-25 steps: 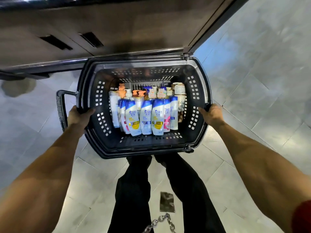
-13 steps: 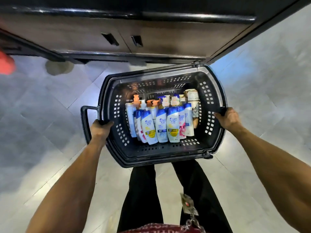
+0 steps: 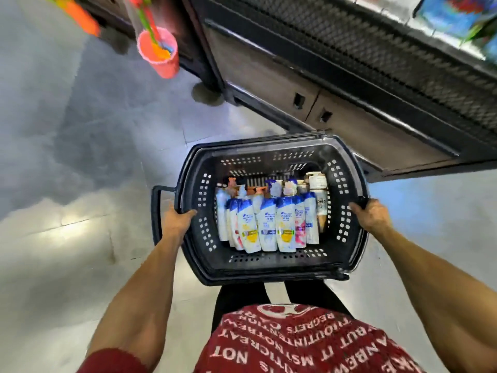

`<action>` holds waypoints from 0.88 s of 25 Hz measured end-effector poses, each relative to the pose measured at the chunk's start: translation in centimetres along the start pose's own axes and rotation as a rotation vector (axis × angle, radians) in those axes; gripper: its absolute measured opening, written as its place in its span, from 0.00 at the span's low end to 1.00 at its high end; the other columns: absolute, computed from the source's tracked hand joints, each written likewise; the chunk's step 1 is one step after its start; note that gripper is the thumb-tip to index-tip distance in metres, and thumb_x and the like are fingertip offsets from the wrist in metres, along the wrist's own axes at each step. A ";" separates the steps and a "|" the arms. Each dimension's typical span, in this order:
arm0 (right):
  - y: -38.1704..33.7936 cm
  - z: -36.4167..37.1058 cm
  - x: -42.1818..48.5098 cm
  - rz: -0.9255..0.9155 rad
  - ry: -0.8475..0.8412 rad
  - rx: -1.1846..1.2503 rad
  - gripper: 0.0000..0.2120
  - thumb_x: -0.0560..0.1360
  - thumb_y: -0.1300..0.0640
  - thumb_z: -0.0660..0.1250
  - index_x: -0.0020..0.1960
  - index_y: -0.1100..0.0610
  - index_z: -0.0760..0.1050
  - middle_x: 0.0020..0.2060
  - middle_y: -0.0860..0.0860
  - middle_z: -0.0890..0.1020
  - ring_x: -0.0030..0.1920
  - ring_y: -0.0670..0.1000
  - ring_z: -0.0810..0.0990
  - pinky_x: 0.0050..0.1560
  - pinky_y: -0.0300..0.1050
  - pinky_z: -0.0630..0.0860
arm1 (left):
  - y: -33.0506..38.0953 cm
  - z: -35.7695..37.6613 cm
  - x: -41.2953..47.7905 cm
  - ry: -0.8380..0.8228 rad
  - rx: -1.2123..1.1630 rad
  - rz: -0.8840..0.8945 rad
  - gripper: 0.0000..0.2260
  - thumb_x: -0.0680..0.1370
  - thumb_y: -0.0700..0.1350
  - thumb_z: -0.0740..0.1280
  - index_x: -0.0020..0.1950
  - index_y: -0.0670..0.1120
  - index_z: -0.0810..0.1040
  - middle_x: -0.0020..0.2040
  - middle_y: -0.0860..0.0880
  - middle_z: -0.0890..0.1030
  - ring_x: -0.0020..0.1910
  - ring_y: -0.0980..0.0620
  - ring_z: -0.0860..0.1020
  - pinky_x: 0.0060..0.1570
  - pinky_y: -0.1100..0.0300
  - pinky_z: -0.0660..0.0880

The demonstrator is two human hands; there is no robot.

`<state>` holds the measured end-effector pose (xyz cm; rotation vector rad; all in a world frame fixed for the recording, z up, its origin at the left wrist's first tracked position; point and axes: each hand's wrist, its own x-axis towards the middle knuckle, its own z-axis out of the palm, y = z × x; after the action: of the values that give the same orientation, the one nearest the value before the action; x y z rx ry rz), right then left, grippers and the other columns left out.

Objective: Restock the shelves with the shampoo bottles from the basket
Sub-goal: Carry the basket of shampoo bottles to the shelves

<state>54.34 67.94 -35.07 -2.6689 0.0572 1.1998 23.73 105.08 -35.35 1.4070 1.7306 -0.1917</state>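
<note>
I carry a black plastic basket (image 3: pixel 271 261) in front of my waist, above the floor. My left hand (image 3: pixel 177 220) grips its left rim, and my right hand (image 3: pixel 372 215) grips the right rim. Inside lie several white and blue shampoo bottles (image 3: pixel 269 227) in a row, with orange pump tops and a beige bottle behind them. The dark shelf unit (image 3: pixel 349 84) runs across the upper right, its lower panels just beyond the basket.
A pink bucket (image 3: pixel 158 53) with coloured items stands on the grey tiled floor at the upper left, beside the shelf unit's end. Packaged goods (image 3: pixel 457 12) sit on a shelf at the top right. Open floor stretches to the left.
My view has swung to the left and up, so the shelf unit now slants across the upper right and the pink bucket has appeared. Both hands keep their grip on the basket.
</note>
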 end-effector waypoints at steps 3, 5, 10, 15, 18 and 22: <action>-6.1 -0.5 -2.4 -0.120 0.017 -0.047 0.24 0.80 0.48 0.66 0.60 0.71 0.75 0.57 0.67 0.80 0.59 0.65 0.79 0.56 0.52 0.74 | -3.1 -4.6 1.3 0.012 -0.044 -0.101 0.25 0.75 0.46 0.76 0.68 0.36 0.76 0.62 0.36 0.81 0.59 0.35 0.80 0.61 0.41 0.77; -10.8 -0.9 -4.1 -0.185 0.036 -0.128 0.23 0.80 0.48 0.66 0.58 0.69 0.76 0.55 0.67 0.81 0.57 0.64 0.80 0.55 0.52 0.75 | -4.0 -7.4 1.8 0.006 -0.110 -0.149 0.26 0.75 0.47 0.76 0.68 0.35 0.76 0.62 0.35 0.81 0.59 0.34 0.79 0.61 0.39 0.77; -21.8 -0.6 -6.6 -0.252 0.032 -0.219 0.21 0.78 0.49 0.69 0.54 0.68 0.79 0.51 0.66 0.83 0.53 0.64 0.82 0.49 0.50 0.75 | -2.7 -15.1 3.7 0.042 -0.381 -0.252 0.25 0.75 0.42 0.76 0.69 0.35 0.74 0.63 0.36 0.79 0.59 0.35 0.79 0.58 0.44 0.78; -34.7 1.3 -6.6 -0.329 -0.016 -0.264 0.22 0.79 0.47 0.67 0.52 0.68 0.77 0.51 0.65 0.82 0.50 0.64 0.81 0.44 0.50 0.73 | -0.7 -23.1 8.3 0.108 -0.488 -0.248 0.21 0.75 0.38 0.75 0.65 0.35 0.77 0.62 0.35 0.81 0.58 0.36 0.80 0.59 0.44 0.78; -43.2 2.5 -5.6 -0.412 -0.009 -0.324 0.22 0.79 0.47 0.67 0.49 0.68 0.76 0.51 0.66 0.82 0.52 0.65 0.80 0.45 0.51 0.73 | 0.8 -27.0 11.7 0.170 -0.535 -0.285 0.21 0.75 0.38 0.75 0.66 0.34 0.76 0.63 0.35 0.80 0.59 0.35 0.80 0.56 0.46 0.77; -56.1 4.4 -3.9 -0.474 -0.054 -0.408 0.25 0.80 0.47 0.65 0.59 0.70 0.75 0.57 0.67 0.80 0.58 0.65 0.79 0.52 0.53 0.75 | 3.6 -32.6 17.5 0.228 -0.608 -0.376 0.23 0.74 0.39 0.76 0.66 0.35 0.76 0.63 0.36 0.80 0.59 0.35 0.80 0.56 0.46 0.77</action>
<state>55.37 123.39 -25.05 -2.7298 -0.8634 1.2144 10.26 138.52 -26.33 0.6758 2.0048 0.2869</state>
